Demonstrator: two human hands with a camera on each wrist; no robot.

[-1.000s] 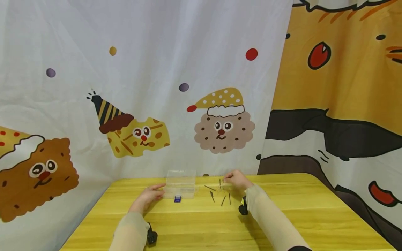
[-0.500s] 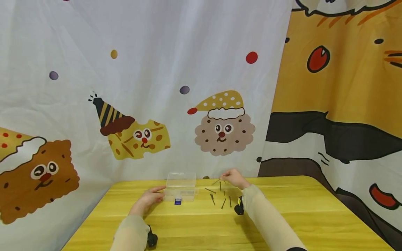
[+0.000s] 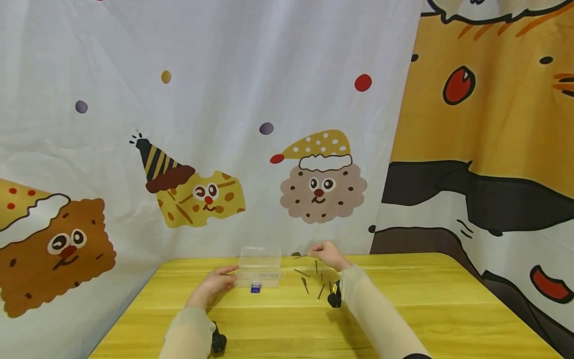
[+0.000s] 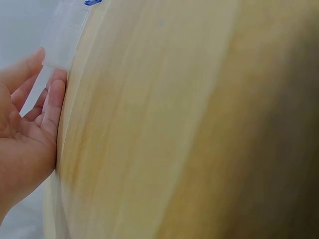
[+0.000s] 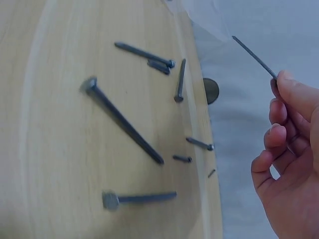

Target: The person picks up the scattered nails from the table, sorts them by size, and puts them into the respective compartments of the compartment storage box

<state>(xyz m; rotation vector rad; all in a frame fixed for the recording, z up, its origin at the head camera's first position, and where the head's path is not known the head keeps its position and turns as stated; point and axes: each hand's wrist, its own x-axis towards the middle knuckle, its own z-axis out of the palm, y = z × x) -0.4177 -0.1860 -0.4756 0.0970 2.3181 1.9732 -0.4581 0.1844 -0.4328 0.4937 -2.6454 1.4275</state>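
Observation:
A clear plastic box point(image 3: 259, 276) with its lid raised stands near the table's back edge, a blue latch point(image 3: 255, 287) on its front. My left hand point(image 3: 214, 285) is at the box's left side, fingers relaxed; in the left wrist view the fingertips of that hand point(image 4: 30, 119) touch the box's end point(image 4: 62, 37). Between thumb and index finger my right hand point(image 5: 294, 144) pinches a thin nail point(image 5: 254, 56), which points toward the box. In the head view the right hand point(image 3: 329, 255) is above the table's back edge, right of the box.
Several loose nails of different sizes lie on the wooden table point(image 3: 287, 324) right of the box, among them a long one point(image 5: 124, 122) and a thick one point(image 5: 144, 198). A printed curtain point(image 3: 215, 99) hangs right behind the table.
My right hand has moved left toward the box, and the nail in it has come into sight, now lying nearly level. The left hand has stayed at the box.

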